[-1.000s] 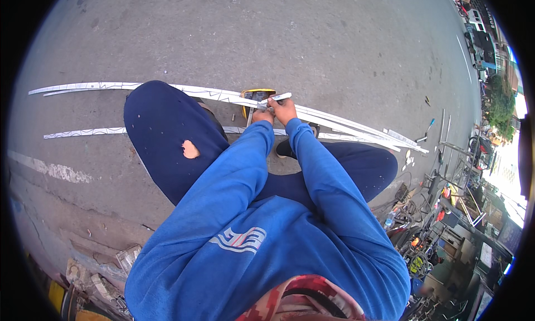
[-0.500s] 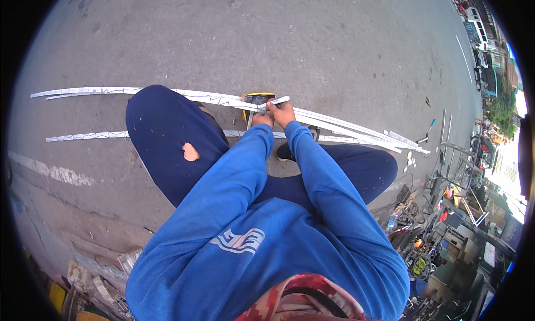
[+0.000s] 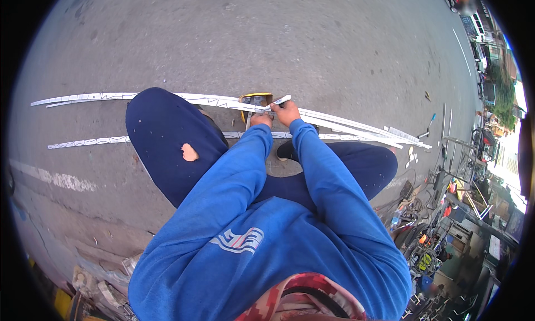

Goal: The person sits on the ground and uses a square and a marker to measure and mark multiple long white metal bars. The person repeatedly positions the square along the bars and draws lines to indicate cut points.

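Here, marking a long white metal strip point(image 3: 334, 122) on the pavement point(image 3: 312, 36): right hand point(image 3: 287, 113) closed around marker point(image 3: 278, 102), left hand point(image 3: 259, 120) pressing yellow-framed square point(image 3: 255, 101) flat; next likely needing steady square.

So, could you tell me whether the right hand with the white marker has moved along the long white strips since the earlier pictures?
No. The right hand holds the white marker at the same spot beside the yellow-framed square tool.

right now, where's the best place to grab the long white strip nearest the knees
Take the long white strip at its bare left stretch, from above, pinching across its narrow width. It lies flat on the pavement, so only its thin edges offer hold; the middle runs behind the knee.
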Tool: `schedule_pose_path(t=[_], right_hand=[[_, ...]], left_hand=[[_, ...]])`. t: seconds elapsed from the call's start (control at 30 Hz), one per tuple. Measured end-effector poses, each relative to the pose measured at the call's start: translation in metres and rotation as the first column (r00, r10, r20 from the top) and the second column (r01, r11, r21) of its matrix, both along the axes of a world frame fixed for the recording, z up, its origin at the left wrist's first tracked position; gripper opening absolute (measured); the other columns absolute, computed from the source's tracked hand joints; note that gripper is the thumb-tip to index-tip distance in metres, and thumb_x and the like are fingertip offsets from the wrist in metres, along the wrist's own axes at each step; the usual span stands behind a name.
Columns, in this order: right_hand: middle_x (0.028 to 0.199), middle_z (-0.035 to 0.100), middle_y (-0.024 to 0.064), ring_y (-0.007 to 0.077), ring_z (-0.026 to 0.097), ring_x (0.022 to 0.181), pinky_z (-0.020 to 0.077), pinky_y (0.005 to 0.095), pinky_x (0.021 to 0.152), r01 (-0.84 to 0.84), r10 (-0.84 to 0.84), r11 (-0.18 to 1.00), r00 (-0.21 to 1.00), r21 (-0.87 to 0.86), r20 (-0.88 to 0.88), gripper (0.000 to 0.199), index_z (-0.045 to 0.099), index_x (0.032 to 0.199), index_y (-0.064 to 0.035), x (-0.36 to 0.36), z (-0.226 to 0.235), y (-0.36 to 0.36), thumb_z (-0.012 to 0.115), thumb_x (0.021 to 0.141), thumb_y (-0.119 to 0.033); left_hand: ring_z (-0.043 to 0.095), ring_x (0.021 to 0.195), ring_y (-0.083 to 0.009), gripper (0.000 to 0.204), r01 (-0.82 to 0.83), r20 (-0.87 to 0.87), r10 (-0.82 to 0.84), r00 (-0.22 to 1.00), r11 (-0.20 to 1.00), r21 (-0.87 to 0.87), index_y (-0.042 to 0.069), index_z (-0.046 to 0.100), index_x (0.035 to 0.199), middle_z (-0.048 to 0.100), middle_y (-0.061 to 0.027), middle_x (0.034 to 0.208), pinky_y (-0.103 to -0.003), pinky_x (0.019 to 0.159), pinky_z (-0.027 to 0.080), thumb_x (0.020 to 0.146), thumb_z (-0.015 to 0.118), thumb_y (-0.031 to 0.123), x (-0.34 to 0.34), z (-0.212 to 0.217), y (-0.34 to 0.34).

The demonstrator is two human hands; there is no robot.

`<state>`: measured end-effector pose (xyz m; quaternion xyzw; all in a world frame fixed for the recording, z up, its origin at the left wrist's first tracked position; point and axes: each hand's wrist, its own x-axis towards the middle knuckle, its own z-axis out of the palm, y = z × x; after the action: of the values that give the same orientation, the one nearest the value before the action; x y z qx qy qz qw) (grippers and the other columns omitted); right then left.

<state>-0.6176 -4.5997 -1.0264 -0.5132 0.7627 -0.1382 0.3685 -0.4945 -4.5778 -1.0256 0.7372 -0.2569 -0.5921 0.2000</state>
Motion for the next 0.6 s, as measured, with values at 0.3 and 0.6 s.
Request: schedule_pose_path(t=[0.3, 0.6], right_hand=[[0.088, 0.069, 0.0180, 0.0320, 0.067, 0.087, 0.0506, 0.0399, 0.078, -0.102, 0.091, 0.993, 0.985, -0.065, -0.148, 0.032, 0.071, 0.095, -0.0045, -0.027, -0.013, 0.000, 0.067, 0.081, -0.034], [0.091, 0.068, 0.0215, 0.0359, 0.065, 0.088, 0.0507, 0.0426, 0.077, -0.077, 0.079, 0.997, 0.974, 0.015, -0.211, 0.040, 0.069, 0.091, -0.0001, -0.054, 0.011, -0.002, 0.069, 0.078, -0.038]], left_hand=[[0.067, 0.087, -0.0301, 0.029, -0.081, 0.038, 0.079, 0.996, 0.996, 0.027, -0.004, 0.070, 0.090, 0.070, -0.0172, 0.087, -0.039, 0.083, 0.047, 0.087, 0.061, 0.023, -0.011, -0.018, 0.001], [0.058, 0.105, -0.0332, 0.037, 0.247, 0.144, -0.238, 0.961, 0.968, -0.044, -0.001, 0.060, 0.110, 0.062, -0.0181, 0.108, -0.039, 0.094, 0.042, 0.090, 0.052, 0.028, -0.010, -0.069, 0.008]])
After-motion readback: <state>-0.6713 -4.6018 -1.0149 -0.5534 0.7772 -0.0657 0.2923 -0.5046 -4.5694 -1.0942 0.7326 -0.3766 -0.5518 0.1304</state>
